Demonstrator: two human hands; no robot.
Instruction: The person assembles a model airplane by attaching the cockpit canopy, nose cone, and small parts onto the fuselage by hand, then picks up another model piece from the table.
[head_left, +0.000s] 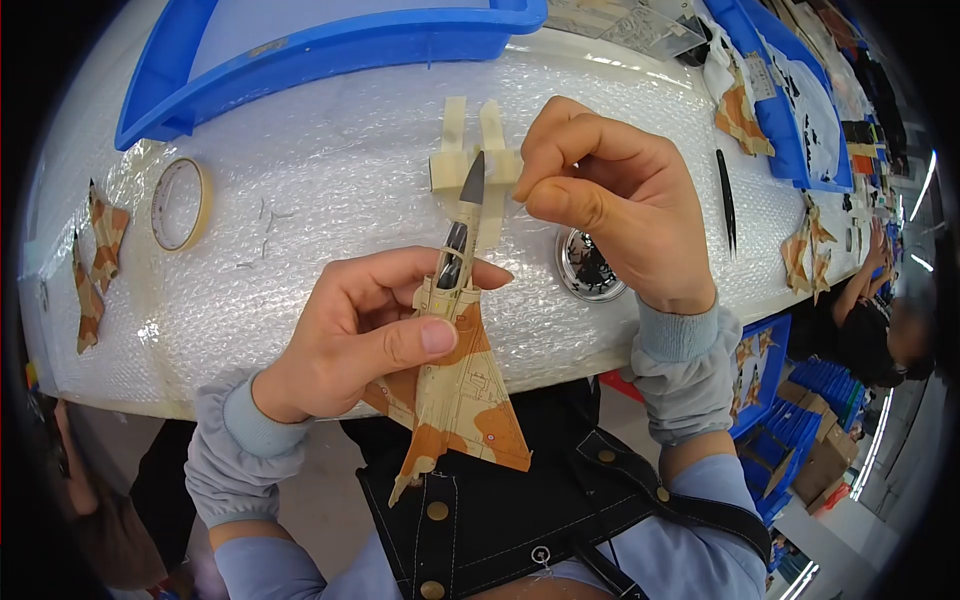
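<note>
A model fighter jet (462, 375) in tan and orange-brown camouflage, with a grey nose cone, is gripped around its fuselage by my left hand (375, 325). Its nose points away from me and its delta wings lie toward my apron. My right hand (620, 205) is pinched just right of the nose; whatever sits between thumb and forefinger is too small to make out. Beneath that hand is a round clear dish (588, 270) of small black parts, partly covered. Behind the nose, a block wrapped in masking tape (450, 170) rests on the bubble wrap.
Bubble wrap (330, 130) covers the table. A roll of tape (182, 205) and camouflaged jets (108, 235) lie left; black tweezers (727, 205) and more models (808, 250) lie right. Blue trays (330, 55) stand at the back. Another person (880, 320) is at far right.
</note>
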